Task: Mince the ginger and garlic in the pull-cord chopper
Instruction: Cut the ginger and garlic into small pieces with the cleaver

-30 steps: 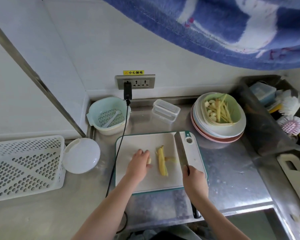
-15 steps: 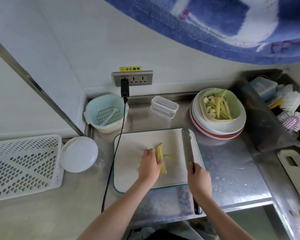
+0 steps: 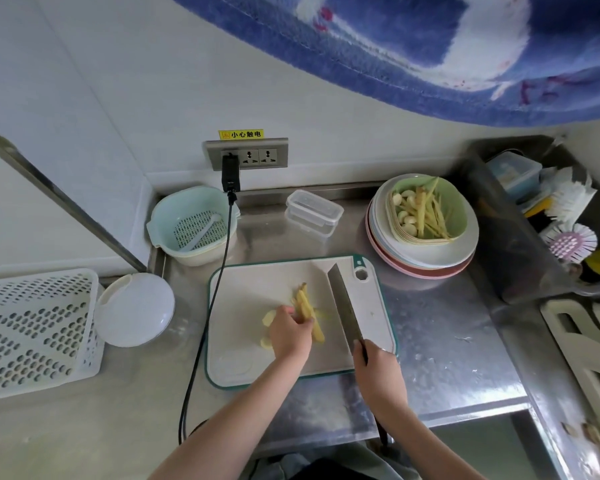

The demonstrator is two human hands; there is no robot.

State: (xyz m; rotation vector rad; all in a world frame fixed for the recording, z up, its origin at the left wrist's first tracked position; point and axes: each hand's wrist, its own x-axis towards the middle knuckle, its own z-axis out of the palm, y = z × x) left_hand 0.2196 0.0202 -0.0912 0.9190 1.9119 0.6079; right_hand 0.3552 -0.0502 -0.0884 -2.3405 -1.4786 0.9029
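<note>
Pre-cutting step: left hand (image 3: 289,332) pinches ginger strips (image 3: 307,308); right hand (image 3: 378,367) grips the cleaver (image 3: 343,299). Next, probably crosswise cuts.

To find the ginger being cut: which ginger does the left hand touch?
The ginger strips on the cutting board; the others lie in the green dish.

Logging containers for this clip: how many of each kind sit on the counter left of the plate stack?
Mint colander bowl: 1
Clear lidded box: 1
White perforated basket: 1
Total: 3
</note>
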